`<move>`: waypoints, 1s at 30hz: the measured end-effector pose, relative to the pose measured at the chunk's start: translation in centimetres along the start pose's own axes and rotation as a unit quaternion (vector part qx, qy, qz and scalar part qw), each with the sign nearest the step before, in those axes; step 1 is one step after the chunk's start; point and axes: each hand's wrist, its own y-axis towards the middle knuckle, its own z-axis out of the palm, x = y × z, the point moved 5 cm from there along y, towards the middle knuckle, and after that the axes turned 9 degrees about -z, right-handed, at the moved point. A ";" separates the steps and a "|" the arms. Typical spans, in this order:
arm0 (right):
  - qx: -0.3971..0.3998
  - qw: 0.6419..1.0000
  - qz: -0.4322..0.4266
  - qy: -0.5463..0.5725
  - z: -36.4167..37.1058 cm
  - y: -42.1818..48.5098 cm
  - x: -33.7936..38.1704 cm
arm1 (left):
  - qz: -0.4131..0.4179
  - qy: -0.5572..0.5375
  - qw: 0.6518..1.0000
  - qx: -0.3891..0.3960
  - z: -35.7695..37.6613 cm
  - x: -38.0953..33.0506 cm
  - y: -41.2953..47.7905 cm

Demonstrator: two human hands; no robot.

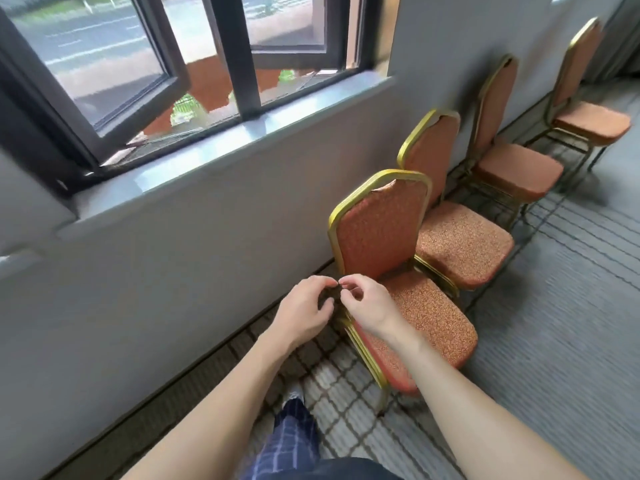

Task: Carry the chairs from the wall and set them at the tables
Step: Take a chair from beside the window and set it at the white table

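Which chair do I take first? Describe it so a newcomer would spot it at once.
Start at the open window, then follow the grey wall under it, where four orange chairs with gold frames stand in a row. Take the nearest chair, just beyond the left hand and right hand. It alone has no chair on its window side.

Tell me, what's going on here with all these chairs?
Four orange, gold-framed chairs stand in a row along the wall under a window. Somebody faces them with both hands raised in front of the nearest chair, fingertips almost meeting. The left hand is loosely curled. The right hand pinches thumb to forefinger, on what I can't tell. Neither hand grips a chair yet, and no tables are in view.
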 end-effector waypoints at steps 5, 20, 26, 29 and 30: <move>-0.082 0.995 0.054 -0.014 -2.5 8.9 0.5 | 0.080 0.039 0.994 0.071 -3.6 -0.5 11.4; -0.169 0.972 0.149 0.059 -8.0 26.0 -5.0 | 0.193 0.095 0.966 0.140 -2.0 -5.1 34.0; -0.162 0.960 0.210 0.091 -8.7 30.3 -7.8 | 0.241 0.146 0.948 0.149 -0.7 -7.3 40.8; -0.174 0.952 0.229 0.107 -9.4 31.6 -8.7 | 0.279 0.194 0.923 0.181 0.8 -8.7 43.5; -0.179 0.947 0.240 0.113 -9.7 32.1 -9.3 | 0.294 0.209 0.912 0.198 1.4 -9.5 44.5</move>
